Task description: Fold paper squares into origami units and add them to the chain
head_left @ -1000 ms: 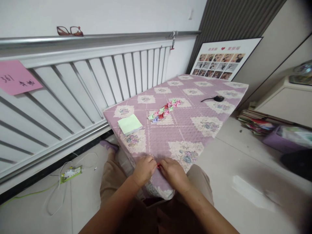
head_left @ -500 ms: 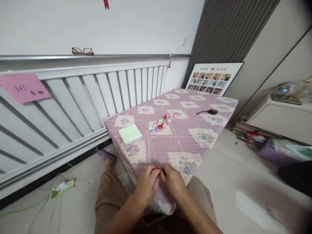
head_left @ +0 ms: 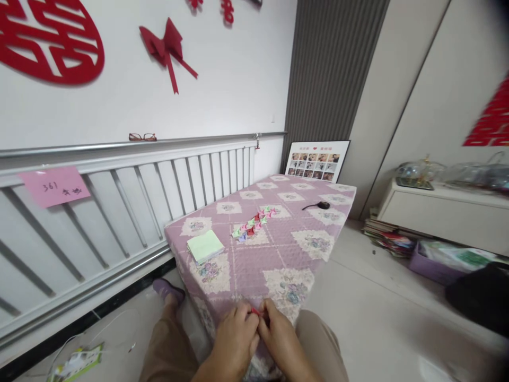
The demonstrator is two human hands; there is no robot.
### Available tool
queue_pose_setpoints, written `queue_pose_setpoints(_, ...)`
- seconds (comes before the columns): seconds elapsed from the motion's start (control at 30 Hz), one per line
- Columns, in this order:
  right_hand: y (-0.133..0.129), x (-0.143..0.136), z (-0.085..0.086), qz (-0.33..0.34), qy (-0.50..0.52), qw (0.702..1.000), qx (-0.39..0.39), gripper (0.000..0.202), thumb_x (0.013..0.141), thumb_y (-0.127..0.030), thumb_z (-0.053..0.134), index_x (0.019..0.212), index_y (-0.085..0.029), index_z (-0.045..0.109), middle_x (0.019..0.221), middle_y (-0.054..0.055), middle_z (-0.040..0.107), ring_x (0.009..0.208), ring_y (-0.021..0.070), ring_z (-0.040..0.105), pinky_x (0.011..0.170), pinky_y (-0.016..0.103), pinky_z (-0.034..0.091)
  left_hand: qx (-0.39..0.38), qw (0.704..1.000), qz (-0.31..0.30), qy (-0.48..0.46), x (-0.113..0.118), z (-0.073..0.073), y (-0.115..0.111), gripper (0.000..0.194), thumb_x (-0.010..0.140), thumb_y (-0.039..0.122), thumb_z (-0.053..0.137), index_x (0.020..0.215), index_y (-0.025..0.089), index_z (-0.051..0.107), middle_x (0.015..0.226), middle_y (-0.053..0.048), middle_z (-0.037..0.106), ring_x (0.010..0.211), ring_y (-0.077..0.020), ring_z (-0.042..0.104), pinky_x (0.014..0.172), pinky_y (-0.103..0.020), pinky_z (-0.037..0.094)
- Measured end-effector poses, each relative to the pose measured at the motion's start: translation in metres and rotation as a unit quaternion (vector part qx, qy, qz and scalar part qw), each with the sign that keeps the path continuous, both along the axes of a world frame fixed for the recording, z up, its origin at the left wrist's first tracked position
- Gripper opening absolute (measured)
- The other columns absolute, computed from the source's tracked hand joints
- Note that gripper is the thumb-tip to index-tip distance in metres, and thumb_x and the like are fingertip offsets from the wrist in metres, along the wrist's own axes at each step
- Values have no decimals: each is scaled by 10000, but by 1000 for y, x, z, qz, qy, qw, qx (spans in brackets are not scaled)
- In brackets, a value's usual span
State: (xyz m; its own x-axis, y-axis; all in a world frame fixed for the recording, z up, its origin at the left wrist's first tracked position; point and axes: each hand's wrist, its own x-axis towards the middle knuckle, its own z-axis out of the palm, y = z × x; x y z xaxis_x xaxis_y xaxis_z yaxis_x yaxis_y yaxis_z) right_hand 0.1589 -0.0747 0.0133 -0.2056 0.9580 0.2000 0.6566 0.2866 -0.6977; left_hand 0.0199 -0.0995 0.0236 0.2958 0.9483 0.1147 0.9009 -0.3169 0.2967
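Observation:
My left hand [head_left: 237,334] and my right hand [head_left: 275,331] meet over the near corner of the table, fingers closed around a small red paper piece [head_left: 255,311]. Most of that piece is hidden by the fingers. Beyond them, several small folded paper pieces [head_left: 251,228] in green, pink, red and blue sit in rows on the patterned tablecloth [head_left: 254,270]. A stack of light green paper sheets [head_left: 205,245] lies at the table's left side.
A black object with a thin handle [head_left: 323,205] lies toward the far right of the table. White railings [head_left: 178,185] run along the left, with glasses [head_left: 142,137] above. A photo board [head_left: 318,161] leans behind the table. A power strip [head_left: 77,363] is on the floor.
The view has tilted upward, showing more wall and red decorations. Both hands appear lower in the picture, still together at the red paper piece.

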Motion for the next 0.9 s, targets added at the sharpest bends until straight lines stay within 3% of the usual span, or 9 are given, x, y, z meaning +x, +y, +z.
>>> queue_pose_setpoints(0.13,-11,7,1,11,-6,1000,-13,91,834,-158,370,805,-236,407,695,18,627,644,167,605,608,244,398,-49,998,-35,3,-1,9,-7,189,830,195,566,1008,242,608,1125,-32,583,1016,-219,552,879,-342,443)
queue_pose_setpoints(0.27,-20,16,1,72,27,996,-36,123,839,-151,360,776,-234,424,691,-6,624,641,140,588,603,221,394,-94,991,-92,-29,-8,16,-7,131,786,168,604,902,230,613,1093,-18,591,952,-178,570,815,-276,437)
queue_pose_setpoints(0.5,-20,32,-11,189,73,976,-74,207,726,-95,379,725,-206,554,718,-30,644,682,119,575,646,204,395,-118,960,-167,-192,-18,1,5,129,705,76,615,746,195,588,947,2,598,867,-122,562,763,-205,407)
queue_pose_setpoints(0.67,4,46,-14,229,69,965,-110,167,689,-130,500,783,-205,615,790,-23,643,717,123,544,669,208,384,-163,931,-159,-285,-20,-2,29,105,688,75,590,700,176,568,833,21,599,801,-111,542,726,-195,390)
queue_pose_setpoints(0.8,40,49,-5,187,105,967,-134,44,729,-210,554,724,-188,592,725,-5,625,672,124,523,630,209,379,-202,915,-118,-329,-13,3,64,78,712,106,553,751,171,574,797,20,618,748,-116,530,691,-213,378)
queue_pose_setpoints(0.9,77,49,4,139,139,973,-121,131,773,-271,539,674,-187,559,709,9,613,685,137,528,644,227,387,-214,887,-68,-403,-1,0,102,54,733,134,539,772,166,557,783,7,612,741,-126,528,685,-229,384)
